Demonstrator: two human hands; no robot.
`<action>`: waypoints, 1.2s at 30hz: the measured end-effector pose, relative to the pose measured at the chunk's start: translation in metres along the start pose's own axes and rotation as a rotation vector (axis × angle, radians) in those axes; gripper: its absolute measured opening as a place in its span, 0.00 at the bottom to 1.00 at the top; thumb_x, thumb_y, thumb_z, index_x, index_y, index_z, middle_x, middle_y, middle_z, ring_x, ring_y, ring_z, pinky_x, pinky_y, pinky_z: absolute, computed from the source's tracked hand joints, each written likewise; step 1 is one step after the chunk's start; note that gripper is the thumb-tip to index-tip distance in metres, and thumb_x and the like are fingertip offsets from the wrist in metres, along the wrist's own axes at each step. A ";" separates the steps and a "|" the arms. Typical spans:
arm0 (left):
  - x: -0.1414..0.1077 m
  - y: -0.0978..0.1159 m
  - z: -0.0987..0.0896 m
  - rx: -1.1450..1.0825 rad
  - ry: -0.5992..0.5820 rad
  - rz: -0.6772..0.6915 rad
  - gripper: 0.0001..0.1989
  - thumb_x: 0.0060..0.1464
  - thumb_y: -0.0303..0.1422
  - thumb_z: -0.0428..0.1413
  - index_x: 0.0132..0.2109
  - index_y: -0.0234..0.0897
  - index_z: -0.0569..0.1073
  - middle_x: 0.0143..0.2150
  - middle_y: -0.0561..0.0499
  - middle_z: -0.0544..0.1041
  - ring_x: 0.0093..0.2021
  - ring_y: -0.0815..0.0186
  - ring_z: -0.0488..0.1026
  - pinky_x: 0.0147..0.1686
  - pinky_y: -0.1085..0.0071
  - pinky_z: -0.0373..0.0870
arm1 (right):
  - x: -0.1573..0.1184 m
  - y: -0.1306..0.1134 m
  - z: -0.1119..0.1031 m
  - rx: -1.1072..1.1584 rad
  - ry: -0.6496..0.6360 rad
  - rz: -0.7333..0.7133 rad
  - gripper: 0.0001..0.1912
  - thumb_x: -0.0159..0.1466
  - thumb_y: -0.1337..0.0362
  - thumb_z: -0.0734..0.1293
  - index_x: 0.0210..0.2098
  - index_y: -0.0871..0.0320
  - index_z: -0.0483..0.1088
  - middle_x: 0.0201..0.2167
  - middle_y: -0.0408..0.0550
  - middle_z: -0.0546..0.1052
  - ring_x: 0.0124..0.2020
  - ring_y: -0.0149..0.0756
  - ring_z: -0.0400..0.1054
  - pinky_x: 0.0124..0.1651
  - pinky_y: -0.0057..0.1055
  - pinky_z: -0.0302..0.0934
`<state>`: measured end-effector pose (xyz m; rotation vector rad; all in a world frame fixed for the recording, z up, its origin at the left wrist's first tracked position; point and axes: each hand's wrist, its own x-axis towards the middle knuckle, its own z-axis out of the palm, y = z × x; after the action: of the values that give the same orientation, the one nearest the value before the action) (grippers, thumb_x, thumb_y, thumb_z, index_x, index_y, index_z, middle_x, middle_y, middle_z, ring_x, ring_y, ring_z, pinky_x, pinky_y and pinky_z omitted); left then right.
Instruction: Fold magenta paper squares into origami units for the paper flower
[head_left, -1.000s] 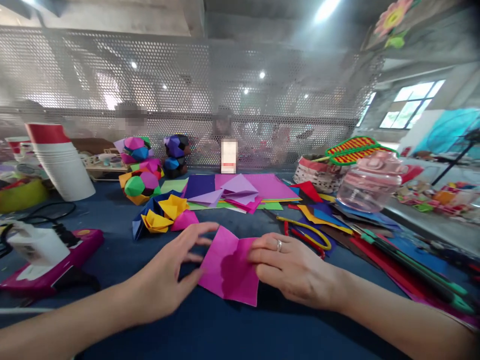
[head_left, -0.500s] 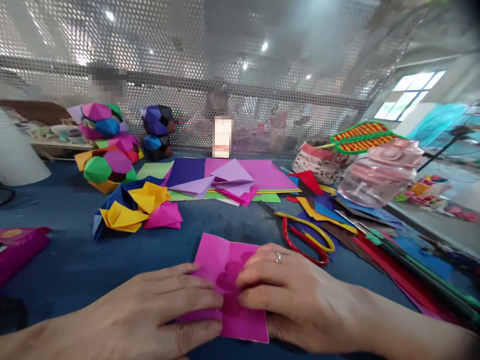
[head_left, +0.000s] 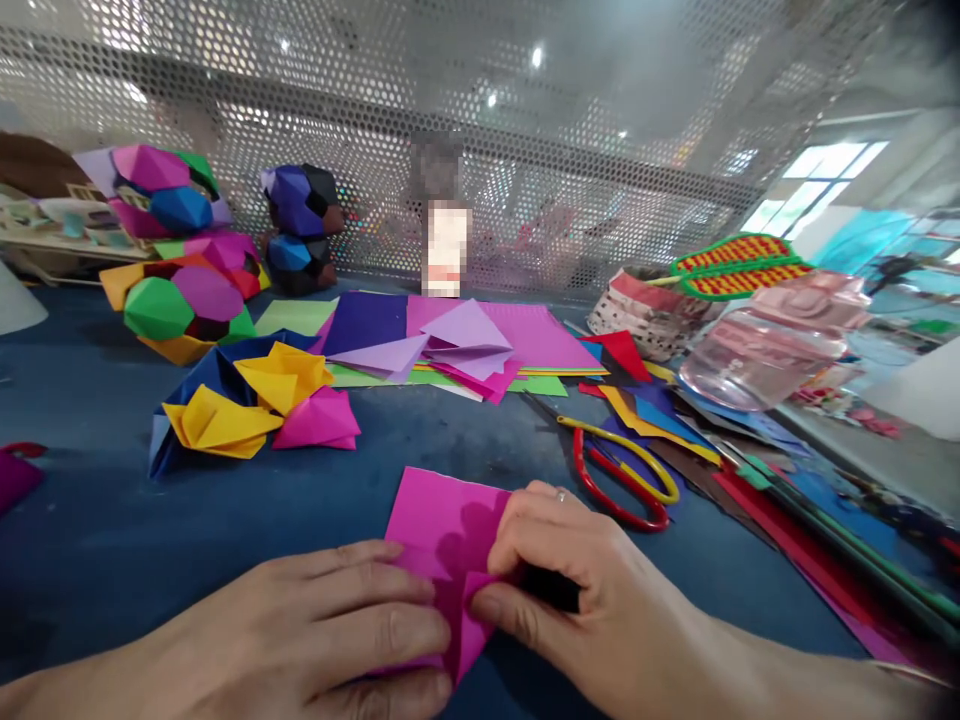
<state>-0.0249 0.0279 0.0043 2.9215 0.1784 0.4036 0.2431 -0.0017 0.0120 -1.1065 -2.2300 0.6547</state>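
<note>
A magenta sheet of origami paper (head_left: 439, 505) lies on the blue table in front of me. My left hand (head_left: 330, 620) rests flat on its left side, fingers stretched out and pressing it down. Between thumb and bent fingers, my right hand (head_left: 555, 590) pinches the sheet's lower right part, which is lifted and folded over toward the middle. A ring sits on one right finger. Beyond the sheet, to the left, are folded yellow paper pieces (head_left: 283, 376), a folded magenta piece (head_left: 319, 420) and a dark blue folded piece (head_left: 202, 385).
Scissors (head_left: 622, 480) with red and yellow handles lie right of the sheet. Stacked coloured paper (head_left: 540, 335) is at the back. Paper-ball models (head_left: 161, 305) stand back left. A pink bottle (head_left: 765, 350), a fabric pouch (head_left: 637, 315) and paper scraps (head_left: 660, 425) sit on the right.
My right hand has gone from lying on the sheet to pinching its lower right part, which is now folded up and inward. The left hand stays on the sheet. The view has shifted slightly.
</note>
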 end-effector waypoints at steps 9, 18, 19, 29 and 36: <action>-0.001 0.003 0.010 0.033 0.116 -0.043 0.22 0.65 0.23 0.48 0.61 0.47 0.71 0.57 0.60 0.79 0.61 0.67 0.72 0.66 0.72 0.63 | 0.003 -0.005 0.007 -0.149 0.008 0.100 0.12 0.60 0.73 0.71 0.27 0.57 0.64 0.27 0.37 0.70 0.32 0.32 0.60 0.39 0.33 0.51; 0.001 0.004 0.011 0.252 0.200 0.014 0.21 0.72 0.30 0.40 0.61 0.39 0.72 0.59 0.57 0.77 0.62 0.69 0.70 0.68 0.73 0.56 | 0.003 -0.009 0.005 -0.143 -0.039 0.144 0.11 0.61 0.73 0.69 0.27 0.57 0.63 0.28 0.38 0.69 0.32 0.32 0.60 0.42 0.34 0.51; 0.003 0.005 0.010 0.241 0.221 -0.001 0.20 0.71 0.29 0.41 0.61 0.39 0.72 0.58 0.57 0.78 0.60 0.69 0.71 0.68 0.74 0.56 | 0.003 -0.009 0.005 -0.145 -0.040 0.144 0.11 0.61 0.73 0.68 0.27 0.57 0.62 0.27 0.38 0.69 0.32 0.32 0.59 0.43 0.34 0.51; 0.021 0.009 0.019 0.273 0.365 -0.058 0.12 0.64 0.25 0.51 0.48 0.45 0.76 0.43 0.59 0.80 0.46 0.72 0.76 0.66 0.79 0.54 | 0.001 -0.008 0.005 -0.157 -0.047 0.118 0.11 0.61 0.73 0.68 0.27 0.58 0.63 0.28 0.38 0.68 0.32 0.31 0.58 0.42 0.34 0.51; 0.024 0.012 0.017 0.306 0.349 -0.041 0.15 0.64 0.22 0.48 0.48 0.44 0.76 0.43 0.59 0.80 0.46 0.73 0.75 0.70 0.76 0.42 | 0.000 -0.007 0.007 -0.181 -0.043 0.119 0.12 0.63 0.72 0.68 0.27 0.57 0.61 0.28 0.38 0.68 0.32 0.32 0.57 0.41 0.34 0.49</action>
<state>0.0041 0.0171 -0.0037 3.1078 0.3779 0.9570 0.2348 -0.0066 0.0117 -1.3339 -2.3098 0.5376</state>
